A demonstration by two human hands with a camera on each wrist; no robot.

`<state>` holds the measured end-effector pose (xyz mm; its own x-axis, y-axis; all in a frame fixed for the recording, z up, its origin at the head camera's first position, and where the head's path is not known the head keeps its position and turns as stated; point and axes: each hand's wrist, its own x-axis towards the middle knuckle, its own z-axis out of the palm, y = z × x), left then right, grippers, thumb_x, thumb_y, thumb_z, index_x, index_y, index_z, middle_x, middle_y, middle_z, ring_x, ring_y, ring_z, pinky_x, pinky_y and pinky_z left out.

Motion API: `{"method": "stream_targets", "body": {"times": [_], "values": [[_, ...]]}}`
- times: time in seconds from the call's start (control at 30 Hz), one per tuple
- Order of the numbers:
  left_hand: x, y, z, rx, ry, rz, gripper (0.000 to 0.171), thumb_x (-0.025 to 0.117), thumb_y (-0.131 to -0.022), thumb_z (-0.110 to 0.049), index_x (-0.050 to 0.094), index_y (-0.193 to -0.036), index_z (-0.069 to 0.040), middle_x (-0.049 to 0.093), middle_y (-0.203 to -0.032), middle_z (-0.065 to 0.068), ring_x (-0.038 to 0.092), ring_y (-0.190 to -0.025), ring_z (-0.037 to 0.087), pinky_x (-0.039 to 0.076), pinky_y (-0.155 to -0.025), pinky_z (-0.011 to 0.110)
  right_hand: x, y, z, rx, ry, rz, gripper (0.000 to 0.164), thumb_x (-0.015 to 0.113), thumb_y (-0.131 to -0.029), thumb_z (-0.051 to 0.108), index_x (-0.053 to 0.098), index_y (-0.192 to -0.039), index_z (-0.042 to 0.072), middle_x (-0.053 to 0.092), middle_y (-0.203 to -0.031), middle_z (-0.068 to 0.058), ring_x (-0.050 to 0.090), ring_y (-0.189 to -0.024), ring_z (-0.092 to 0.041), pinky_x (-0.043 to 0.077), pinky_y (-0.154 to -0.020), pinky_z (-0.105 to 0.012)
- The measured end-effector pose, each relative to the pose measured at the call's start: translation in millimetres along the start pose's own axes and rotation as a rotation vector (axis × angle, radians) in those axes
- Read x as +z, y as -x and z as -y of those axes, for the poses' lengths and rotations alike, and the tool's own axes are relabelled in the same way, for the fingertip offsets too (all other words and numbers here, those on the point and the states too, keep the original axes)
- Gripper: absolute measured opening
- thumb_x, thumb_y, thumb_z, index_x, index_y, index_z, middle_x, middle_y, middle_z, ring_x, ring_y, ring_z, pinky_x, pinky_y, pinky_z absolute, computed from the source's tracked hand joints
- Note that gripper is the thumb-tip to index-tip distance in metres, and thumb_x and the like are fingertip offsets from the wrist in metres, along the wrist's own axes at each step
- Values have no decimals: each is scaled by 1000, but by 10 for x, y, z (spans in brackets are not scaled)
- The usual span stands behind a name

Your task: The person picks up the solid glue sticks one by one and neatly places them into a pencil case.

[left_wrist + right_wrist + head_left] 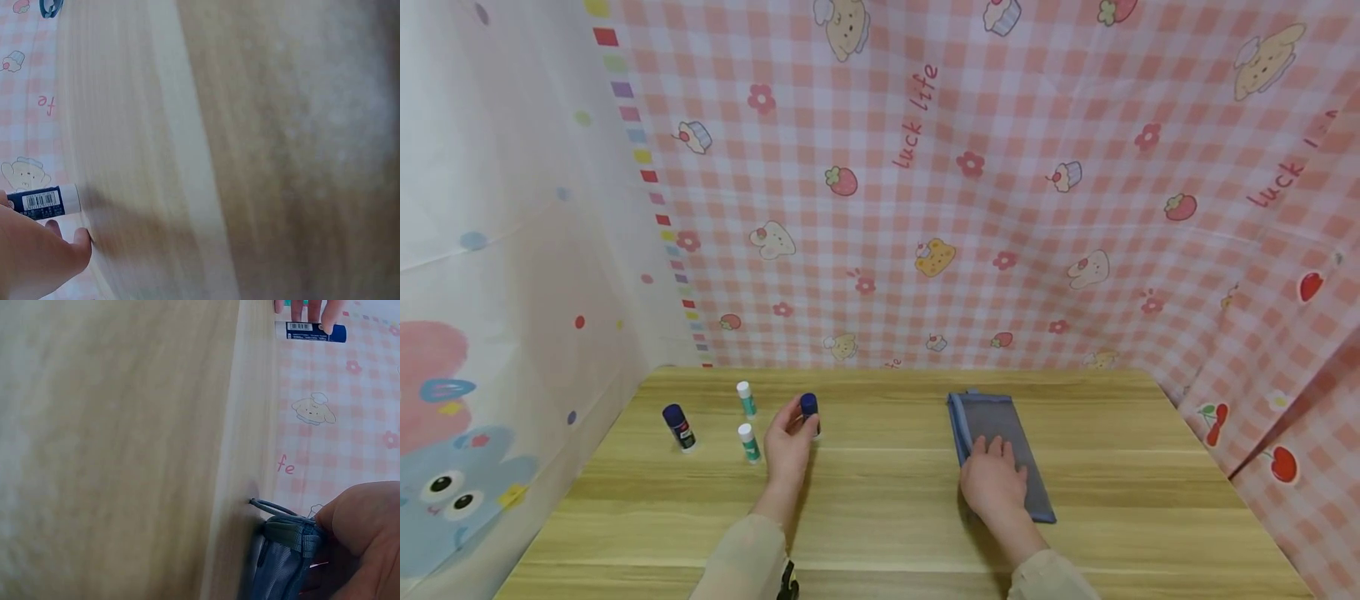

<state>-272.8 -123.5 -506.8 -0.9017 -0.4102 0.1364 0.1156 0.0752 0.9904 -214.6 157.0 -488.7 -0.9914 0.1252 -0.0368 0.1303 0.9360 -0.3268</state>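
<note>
My left hand (788, 442) pinches a dark blue glue stick (809, 406), which stands upright with its cap on top. In the left wrist view, this glue stick (41, 203) shows a barcode label. On the right, my right hand (995, 483) lies over a flat grey mesh zip pouch (1026, 471) with blue edging and holds it near its left edge. The right wrist view shows the thumb side of that hand (369, 537) against the pouch (284, 550) and a small loop at its end. Some of the fingers are hidden there.
To the left stand another dark blue glue stick (680, 427) and two small white-capped green glue sticks (747, 400), (749, 443). All rest on a wood-grain table (880, 533). A pink checked curtain (880, 217) hangs behind it, with a white patterned one (535, 250) at left.
</note>
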Motion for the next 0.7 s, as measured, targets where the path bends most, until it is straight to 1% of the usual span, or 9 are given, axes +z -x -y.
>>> {"method": "stream_targets", "body": {"times": [0.2, 0.3, 0.5, 0.7], "values": [[14, -6, -11, 5, -47, -7, 38, 68, -90, 4, 61, -128, 6, 62, -123, 27, 60, -111, 39, 53, -95, 36, -11, 1, -6, 8, -30, 0, 48, 43, -100, 15, 44, -141, -10, 35, -146, -37, 29, -137, -52, 28, -104, -73], [25, -4, -17, 7, -56, -8, 37, 68, -90, 3, 61, -127, 6, 63, -121, 27, 60, -110, 39, 53, -95, 38, -13, 4, -7, 4, -37, -6, 48, 45, -100, 15, 45, -141, -10, 36, -146, -37, 30, -137, -52, 28, -104, -74], [30, -7, -31, -8, -68, -2, 37, 67, -91, 3, 61, -127, 6, 62, -120, 26, 59, -111, 38, 51, -98, 42, -36, 35, -5, -6, -51, -25, 47, 46, -100, 16, 46, -139, -10, 38, -145, -36, 32, -136, -52, 31, -102, -73], [44, -2, -30, 2, -89, 19, 37, 67, -91, 2, 60, -127, 8, 62, -119, 27, 60, -109, 39, 50, -98, 46, -41, 43, -15, -10, -71, -45, 47, 46, -100, 16, 46, -139, -10, 39, -144, -35, 33, -135, -51, 31, -102, -74]]}}
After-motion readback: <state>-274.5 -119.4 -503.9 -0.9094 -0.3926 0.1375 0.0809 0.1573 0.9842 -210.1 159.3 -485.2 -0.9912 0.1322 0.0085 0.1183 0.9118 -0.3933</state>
